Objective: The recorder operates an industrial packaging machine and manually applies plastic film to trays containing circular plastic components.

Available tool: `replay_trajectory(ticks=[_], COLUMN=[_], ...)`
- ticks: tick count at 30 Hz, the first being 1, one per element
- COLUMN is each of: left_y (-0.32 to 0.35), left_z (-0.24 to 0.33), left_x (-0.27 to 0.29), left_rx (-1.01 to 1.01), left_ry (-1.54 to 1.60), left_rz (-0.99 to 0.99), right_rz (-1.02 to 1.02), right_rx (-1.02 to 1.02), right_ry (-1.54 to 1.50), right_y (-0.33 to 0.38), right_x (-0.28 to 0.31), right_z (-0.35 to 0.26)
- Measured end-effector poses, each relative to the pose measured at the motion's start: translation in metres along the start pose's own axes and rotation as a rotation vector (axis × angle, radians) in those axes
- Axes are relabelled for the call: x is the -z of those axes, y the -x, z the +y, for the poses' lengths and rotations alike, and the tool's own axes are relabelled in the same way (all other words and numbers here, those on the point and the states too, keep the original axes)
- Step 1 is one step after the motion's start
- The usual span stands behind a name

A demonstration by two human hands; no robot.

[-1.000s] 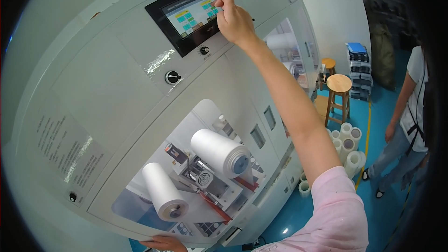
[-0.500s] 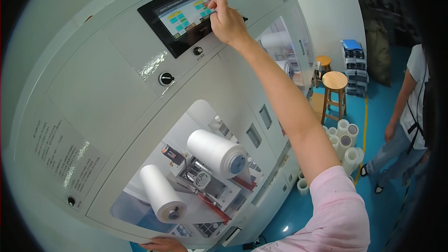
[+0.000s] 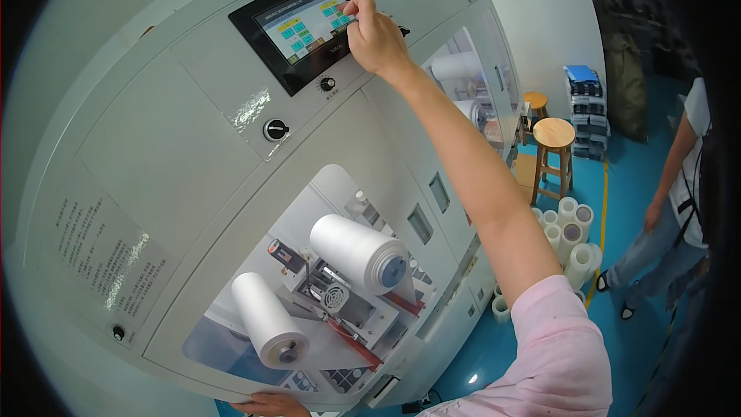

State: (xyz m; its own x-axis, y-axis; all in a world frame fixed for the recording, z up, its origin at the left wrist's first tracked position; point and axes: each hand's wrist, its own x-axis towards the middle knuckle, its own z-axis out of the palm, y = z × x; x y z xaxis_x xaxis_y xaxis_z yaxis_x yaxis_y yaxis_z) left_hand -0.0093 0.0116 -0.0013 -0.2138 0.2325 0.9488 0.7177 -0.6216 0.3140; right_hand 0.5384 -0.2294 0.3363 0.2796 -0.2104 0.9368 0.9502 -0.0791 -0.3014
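Bystander [image 3: 670, 177]: shifted rightward.
Touchscreen [image 3: 299, 27]: just left of your folded right hand [image 3: 374, 35], long axis rising rightward.
Left hand [image 3: 270, 404]: farther, below; can't tell its grip.

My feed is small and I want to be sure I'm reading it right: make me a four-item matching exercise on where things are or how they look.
Column one
1. Screen
2. Left hand
3. Nearer wooden stool
4. Right hand

Column two
A. Standing on the blue floor
B. Up at the screen's right side
C. Lit, showing some yellow and cyan
D. Low, at the bottom edge of the machine

Right pairs: 1-C, 2-D, 3-A, 4-B
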Motion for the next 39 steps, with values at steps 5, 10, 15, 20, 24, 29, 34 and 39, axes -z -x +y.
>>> replay_trajectory(ticks=[5,10,15,20,24,29,34,39], left_y=[-0.001,-0.001,-0.003,0.003,-0.004,-0.005,0.001,0.003], left_z=[0.000,-0.005,0.002,-0.011,0.014,0.021,0.018,0.010], left_x=[0.001,0.000,0.002,-0.001,0.008,0.008,0.008,0.003], left_rx=[0.001,0.016,-0.002,-0.002,0.021,0.020,-0.019,0.056], left_ry=[0.031,0.051,0.031,0.018,-0.018,-0.002,-0.143,-0.104], left_rz=[-0.021,-0.019,-0.019,-0.021,-0.049,-0.036,-0.055,-0.035], right_rz=[-0.003,-0.005,0.002,0.006,0.008,0.004,0.009,-0.001], right_rx=[-0.003,-0.009,-0.002,0.001,0.003,-0.006,0.000,-0.020], right_ry=[0.004,0.013,0.026,0.022,0.024,0.022,0.028,0.037], right_y=[0.001,0.001,0.002,0.003,0.003,0.003,0.003,0.003], right_x=[0.000,-0.001,0.000,-0.002,0.000,-0.003,-0.003,-0.002], right_z=[-0.001,-0.004,-0.003,-0.003,-0.002,-0.003,-0.002,-0.007])
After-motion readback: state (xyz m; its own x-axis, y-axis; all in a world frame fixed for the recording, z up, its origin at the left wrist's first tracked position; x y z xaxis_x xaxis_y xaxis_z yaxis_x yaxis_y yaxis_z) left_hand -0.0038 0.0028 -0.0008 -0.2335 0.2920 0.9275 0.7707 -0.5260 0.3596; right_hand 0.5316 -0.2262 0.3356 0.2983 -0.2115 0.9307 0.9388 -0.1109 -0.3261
